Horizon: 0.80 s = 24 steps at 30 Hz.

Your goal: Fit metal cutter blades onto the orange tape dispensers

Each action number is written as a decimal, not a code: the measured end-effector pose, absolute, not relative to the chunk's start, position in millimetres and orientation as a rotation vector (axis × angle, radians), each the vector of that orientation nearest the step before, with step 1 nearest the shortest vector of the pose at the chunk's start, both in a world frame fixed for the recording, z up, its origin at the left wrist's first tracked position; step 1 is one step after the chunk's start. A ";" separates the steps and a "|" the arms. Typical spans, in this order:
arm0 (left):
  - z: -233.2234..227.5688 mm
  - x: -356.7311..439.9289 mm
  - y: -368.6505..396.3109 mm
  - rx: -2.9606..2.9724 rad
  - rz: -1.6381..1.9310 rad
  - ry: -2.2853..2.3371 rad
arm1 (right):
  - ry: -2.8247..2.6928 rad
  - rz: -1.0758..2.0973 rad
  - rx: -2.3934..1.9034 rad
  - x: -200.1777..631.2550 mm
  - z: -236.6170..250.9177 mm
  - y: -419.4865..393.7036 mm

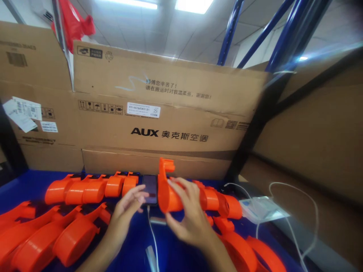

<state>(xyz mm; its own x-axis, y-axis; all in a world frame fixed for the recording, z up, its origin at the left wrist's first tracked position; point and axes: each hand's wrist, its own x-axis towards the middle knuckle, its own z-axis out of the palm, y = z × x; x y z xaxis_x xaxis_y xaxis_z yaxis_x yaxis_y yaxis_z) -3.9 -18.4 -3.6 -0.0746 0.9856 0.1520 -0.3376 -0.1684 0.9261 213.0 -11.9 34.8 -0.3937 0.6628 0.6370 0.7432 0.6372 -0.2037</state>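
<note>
Right grip clamped on smooth orange hooked cylinder, left grip apart by flat glassy phone; printed cardboard behind.

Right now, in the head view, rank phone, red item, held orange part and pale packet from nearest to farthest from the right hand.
1. Held orange part: in the right hand.
2. Phone: just left.
3. Pale packet: right side.
4. Red item: upper left.

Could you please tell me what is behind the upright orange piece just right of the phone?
The cardboard panel shows behind the top of the orange piece. Whatever its round body covers cannot be seen.
</note>
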 end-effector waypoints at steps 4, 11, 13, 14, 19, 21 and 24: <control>-2.5 2.1 -21.6 0.763 1.479 0.755 | -2.393 0.061 -0.777 186.0 25.7 -26.0; 0.6 -0.2 -20.5 0.494 1.547 0.784 | -2.435 0.304 -0.734 191.6 37.6 -26.1; 3.3 -3.9 -20.4 0.456 1.539 0.785 | -2.400 0.383 -0.837 199.7 39.5 -21.0; 4.4 -5.5 -20.7 0.442 1.530 0.783 | -2.403 0.403 -0.925 202.5 38.4 -18.3; 3.0 -8.1 -22.8 0.462 1.472 0.773 | -2.582 0.293 -1.274 201.9 20.1 -11.0; 1.0 -7.5 -22.9 0.485 1.467 0.776 | -2.639 0.248 -1.321 198.9 15.1 -10.9; 0.4 -6.6 -22.8 0.501 1.468 0.767 | -2.683 0.175 -1.338 196.3 15.1 -10.4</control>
